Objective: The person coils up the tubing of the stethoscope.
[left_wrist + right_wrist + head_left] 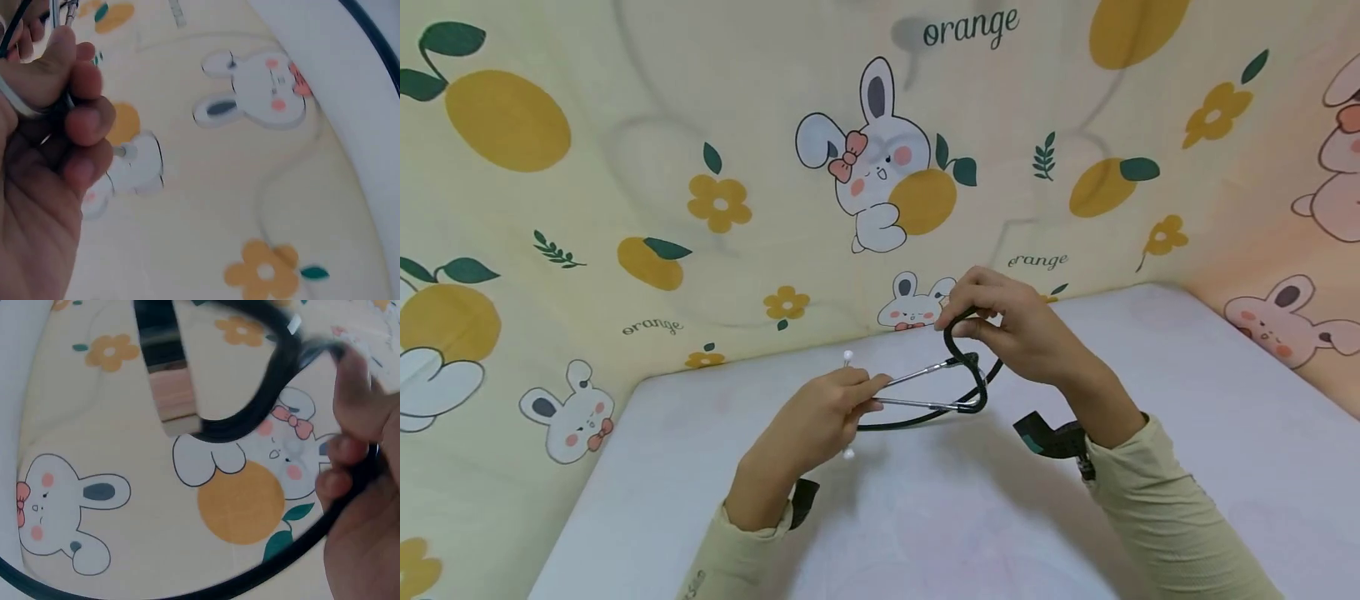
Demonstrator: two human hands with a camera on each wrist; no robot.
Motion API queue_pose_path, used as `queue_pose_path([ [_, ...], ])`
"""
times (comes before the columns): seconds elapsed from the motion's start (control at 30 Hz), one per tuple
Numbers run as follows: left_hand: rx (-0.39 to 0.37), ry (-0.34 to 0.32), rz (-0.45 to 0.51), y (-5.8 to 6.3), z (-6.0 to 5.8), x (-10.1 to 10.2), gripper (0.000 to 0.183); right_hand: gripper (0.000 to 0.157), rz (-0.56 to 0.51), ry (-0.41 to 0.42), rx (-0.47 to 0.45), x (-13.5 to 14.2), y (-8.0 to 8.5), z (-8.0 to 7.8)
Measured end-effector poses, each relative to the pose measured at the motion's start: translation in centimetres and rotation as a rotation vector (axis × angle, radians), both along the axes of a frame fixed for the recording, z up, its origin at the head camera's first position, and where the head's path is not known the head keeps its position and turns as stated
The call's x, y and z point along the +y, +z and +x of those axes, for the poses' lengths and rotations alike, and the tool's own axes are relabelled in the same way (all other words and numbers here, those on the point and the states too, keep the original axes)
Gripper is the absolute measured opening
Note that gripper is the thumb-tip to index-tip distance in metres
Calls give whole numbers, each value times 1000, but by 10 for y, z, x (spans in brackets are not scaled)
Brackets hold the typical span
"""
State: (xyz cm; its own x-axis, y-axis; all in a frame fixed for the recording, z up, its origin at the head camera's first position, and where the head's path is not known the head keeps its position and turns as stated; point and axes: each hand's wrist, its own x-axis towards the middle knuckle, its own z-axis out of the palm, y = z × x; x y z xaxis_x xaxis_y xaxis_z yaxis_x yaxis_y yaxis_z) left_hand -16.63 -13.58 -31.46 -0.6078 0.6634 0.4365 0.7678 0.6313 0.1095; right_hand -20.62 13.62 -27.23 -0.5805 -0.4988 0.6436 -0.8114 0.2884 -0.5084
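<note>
A stethoscope with black tubing (981, 392) and two metal ear tubes (925, 405) is held up above the white table. My left hand (827, 417) grips the ear tubes close to their ends, fingers curled round them in the left wrist view. One white eartip (848, 356) sticks out above that hand and another eartip (849, 454) below it. Higher and to the right, my right hand (1018, 325) pinches a bend of the black tubing. In the right wrist view the tubing (300, 551) curves away from the fingers, near a blurred shiny metal tube (172, 394).
Under both hands lies the white tabletop (925, 533). A cream cloth backdrop (760, 100) printed with rabbits, oranges and flowers rises behind and at the sides. Dark straps with devices (1051, 437) sit at the wrists.
</note>
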Motion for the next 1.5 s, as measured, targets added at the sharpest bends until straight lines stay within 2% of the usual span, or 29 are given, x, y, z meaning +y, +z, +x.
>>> queue_pose_path([
  [0.1,39,-76,-3,0,5,10,23,22,-17,117,-10,-1,-1,1],
  [0.27,200,-162,28,-1,7,13,27,11,-88,256,-66,-2,-3,2],
  [0.37,292,-218,113,-1,6,11,32,15,-170,373,-196,0,-5,-1],
  [0.47,346,-287,205,-1,7,11,30,17,-220,458,-351,0,-8,-5],
  [0.57,374,-323,287,-1,7,13,22,11,-232,476,-474,-6,-12,-7],
  [0.63,388,-321,360,-1,7,16,18,9,-231,482,-487,-15,-15,-8],
  [0.7,389,-311,456,-1,7,18,18,10,-253,482,-551,-26,-17,-5],
  [0.8,379,-291,625,0,8,20,15,21,-293,467,-685,-42,-21,1],
  [0.87,370,-268,714,1,9,21,12,29,-340,449,-839,-50,-24,7],
  [0.93,363,-240,777,1,9,21,12,37,-358,436,-939,-55,-30,11],
  [1.0,354,-212,818,0,10,22,15,39,-372,431,-991,-59,-35,13],
  [1.07,354,-192,849,0,10,24,16,32,-373,398,-999,-63,-39,15],
  [1.13,359,-165,880,1,10,25,16,26,-340,341,-943,-67,-45,15],
  [1.33,377,-8,949,3,10,20,13,35,-217,177,-816,-86,-57,20],
  [1.43,407,60,959,4,9,14,11,28,-132,121,-655,-94,-60,23],
  [1.5,452,100,967,8,8,10,11,25,-71,77,-544,-96,-61,25],
])
